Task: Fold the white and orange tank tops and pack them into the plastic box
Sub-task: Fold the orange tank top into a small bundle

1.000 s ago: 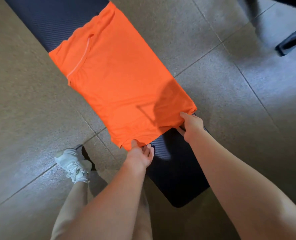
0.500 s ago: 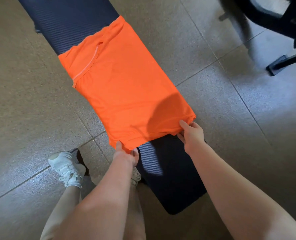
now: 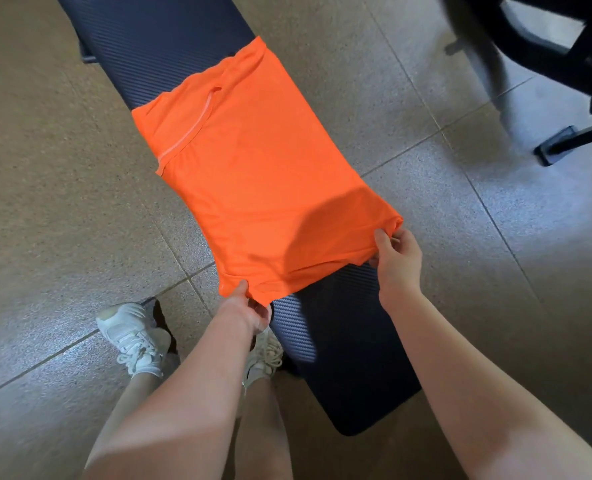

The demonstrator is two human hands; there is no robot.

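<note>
- The tiled floor (image 3: 62,168) fills the view: speckled beige-grey tiles with thin pale grout lines running diagonally, and bluish sheen on the tiles at near left and at right.
- A dark padded bench (image 3: 350,358) with a fine ribbed, carbon-weave texture runs diagonally from far left to near right; its rounded near end sits above the floor by the person's right forearm.
- At far right stands a blurred black chair base (image 3: 564,140), with one leg ending in a foot on the tiles; the rest is too smeared to tell.
- The orange tank top (image 3: 259,174) lies flat along the bench, already folded narrower, its sides hanging a little over both bench edges. A stitched armhole seam shows on its far-left part, and a shadow darkens its near end.
- The right hand (image 3: 396,261) pinches the near-right corner of the tank top, thumb on top and fingers curled under the fabric.
- The left hand (image 3: 249,306) pinches the near-left corner in the same way, thumb on top, lifting the hem slightly off the bench.
- Both bare forearms reach in from the near edge.
- Two white sneakers (image 3: 135,337) stand on the floor just left of the bench, the right one partly hidden behind the left forearm.
</note>
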